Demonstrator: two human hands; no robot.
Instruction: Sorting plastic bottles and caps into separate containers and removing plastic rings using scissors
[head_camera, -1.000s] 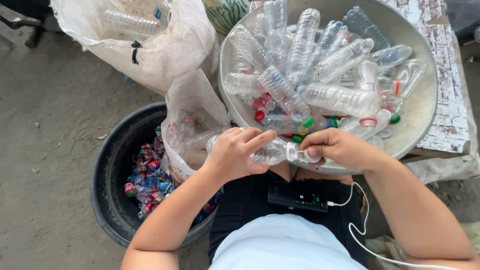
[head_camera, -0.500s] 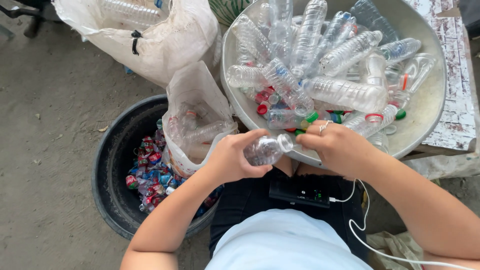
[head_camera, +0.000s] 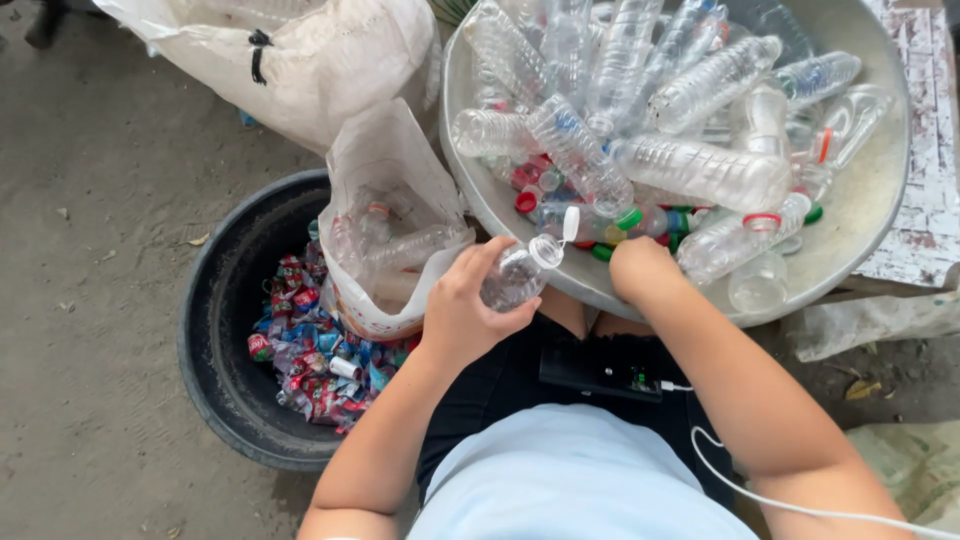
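My left hand (head_camera: 465, 315) grips the bottle (head_camera: 515, 275), neck pointing up-right toward my closed right hand (head_camera: 640, 268) holding the cap (head_camera: 571, 222)

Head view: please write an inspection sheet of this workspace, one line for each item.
Surface: bare sandy ground; worn white-painted board under the basin.
Job's things: small clear crushed plastic bottle, its white cap off at the mouth.
Clutter: wide grey metal basin heaped with clear plastic bottles and loose caps; round black tub of coloured wrappers; clear plastic bag with bottles; large white sack.
Grippers: left hand fingers wrapped around the bottle; right hand at the basin rim, grip hidden.
Cables: white cable to a black device on the lap.
Surroundings: nothing seen.
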